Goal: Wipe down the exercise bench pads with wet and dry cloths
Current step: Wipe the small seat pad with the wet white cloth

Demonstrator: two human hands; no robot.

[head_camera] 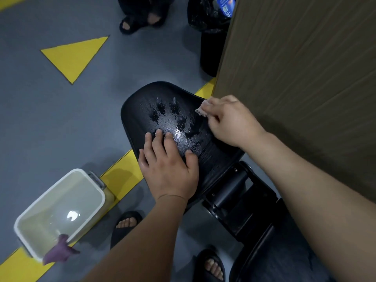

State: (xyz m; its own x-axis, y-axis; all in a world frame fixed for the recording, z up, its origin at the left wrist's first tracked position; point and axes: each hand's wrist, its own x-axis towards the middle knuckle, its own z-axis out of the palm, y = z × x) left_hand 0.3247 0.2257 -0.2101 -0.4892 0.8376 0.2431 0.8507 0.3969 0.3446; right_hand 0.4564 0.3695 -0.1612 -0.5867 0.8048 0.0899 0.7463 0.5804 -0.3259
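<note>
The brown wood-grain panel (305, 78) stands close along the right edge of the black textured bench pad (140, 112), cramping strokes there. Left of the pad sits a white rectangular water basin (30, 224), a purple cloth (59, 251) on its rim. The pad glistens wet, so drying seems barely begun. On the pad the left hand (168, 169) lies flat, fingers spread; at its right edge the right hand (230, 121) pinches a pale pink cloth (200, 110).

Your left hand (168, 169) lies flat, palm down, fingers straight and slightly spread, forearm bare. Your right hand (230, 121) reaches farther forward, knuckles up, fingers curled around a pale cloth (200, 110), arm outstretched.
</note>
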